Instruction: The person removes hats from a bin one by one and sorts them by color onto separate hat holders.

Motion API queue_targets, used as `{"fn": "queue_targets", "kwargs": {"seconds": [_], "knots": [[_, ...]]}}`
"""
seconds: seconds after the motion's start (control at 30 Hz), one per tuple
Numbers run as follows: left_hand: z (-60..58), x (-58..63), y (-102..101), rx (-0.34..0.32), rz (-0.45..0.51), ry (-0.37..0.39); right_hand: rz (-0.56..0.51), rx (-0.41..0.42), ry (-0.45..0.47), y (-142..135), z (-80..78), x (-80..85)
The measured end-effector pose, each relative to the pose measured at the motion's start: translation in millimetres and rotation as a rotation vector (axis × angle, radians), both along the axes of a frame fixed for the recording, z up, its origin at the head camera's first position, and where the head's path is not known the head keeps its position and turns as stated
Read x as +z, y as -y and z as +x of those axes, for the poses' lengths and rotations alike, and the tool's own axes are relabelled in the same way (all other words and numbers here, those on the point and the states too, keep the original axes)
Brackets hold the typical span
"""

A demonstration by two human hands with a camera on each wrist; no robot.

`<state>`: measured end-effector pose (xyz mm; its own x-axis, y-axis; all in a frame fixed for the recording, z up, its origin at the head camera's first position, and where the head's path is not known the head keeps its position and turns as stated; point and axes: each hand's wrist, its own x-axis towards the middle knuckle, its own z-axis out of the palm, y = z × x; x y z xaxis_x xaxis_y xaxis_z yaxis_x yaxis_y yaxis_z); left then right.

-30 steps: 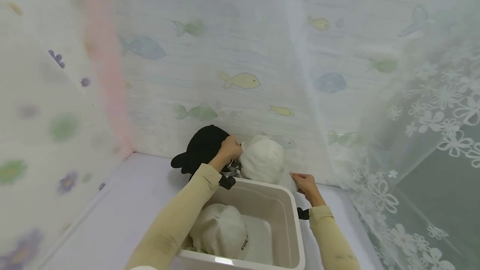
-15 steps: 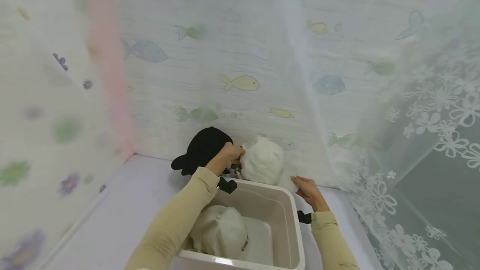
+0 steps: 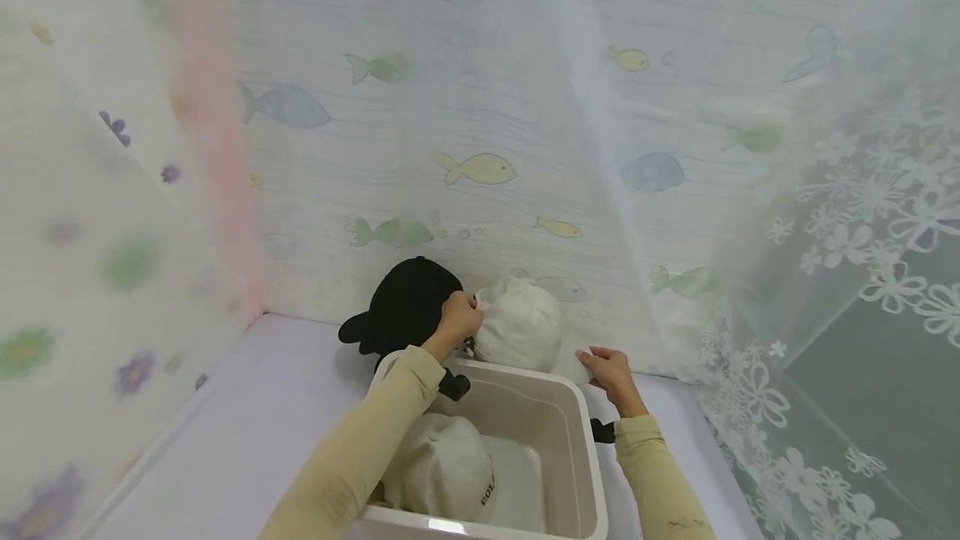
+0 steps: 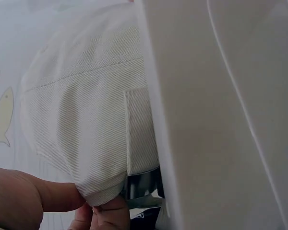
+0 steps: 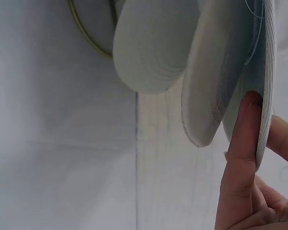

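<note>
A white cap (image 3: 521,325) stands behind the bin, against the patterned curtain. My left hand (image 3: 461,317) pinches its back edge; in the left wrist view, thumb and fingers (image 4: 62,196) grip the cloth beside the strap (image 4: 141,129) and its metal buckle. My right hand (image 3: 611,373) pinches the tip of the brim (image 5: 266,100) between thumb and fingers on the other side. Further pale brims (image 5: 151,48) hang beside that one in the right wrist view. Just left of my left hand lies a black cap (image 3: 401,307), its brim pointing left.
A beige plastic bin (image 3: 592,473) stands in front of me, under my forearms. Inside lies an off-white cap (image 3: 435,469) with dark lettering. Fish-patterned curtain (image 3: 480,107) rises behind, and sheer flowered netting (image 3: 832,407) hangs at right. Pale sheet (image 3: 247,432) covers the surface.
The left fingers have shifted slightly at the white cap's back edge. My right hand stays at the brim, and the caps and bin hold nearly the same places.
</note>
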<state>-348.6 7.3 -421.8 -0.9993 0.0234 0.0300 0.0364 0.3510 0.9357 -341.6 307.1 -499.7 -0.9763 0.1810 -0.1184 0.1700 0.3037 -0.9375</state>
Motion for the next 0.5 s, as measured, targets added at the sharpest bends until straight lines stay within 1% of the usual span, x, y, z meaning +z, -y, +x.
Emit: {"fn": "queue_targets", "kwargs": {"seconds": [0.1,0.23,0.3,0.5], "knots": [[3.9,-1.8,0,0.001,-0.034,-0.044,0.011,0.007,0.007,2,1.2,-1.0],[7.3,-1.9,0,-0.007,-0.047,-0.070,0.006,0.012,0.004,2,1.8,-3.8],[7.8,-2.1,0,-0.011,-0.042,-0.063,0.002,0.016,0.009,1,2.3,-6.3],[8.1,-1.6,-2,-0.014,-0.049,0.008,-0.050,0.020,0.030,-2,4.1,-19.3]]}}
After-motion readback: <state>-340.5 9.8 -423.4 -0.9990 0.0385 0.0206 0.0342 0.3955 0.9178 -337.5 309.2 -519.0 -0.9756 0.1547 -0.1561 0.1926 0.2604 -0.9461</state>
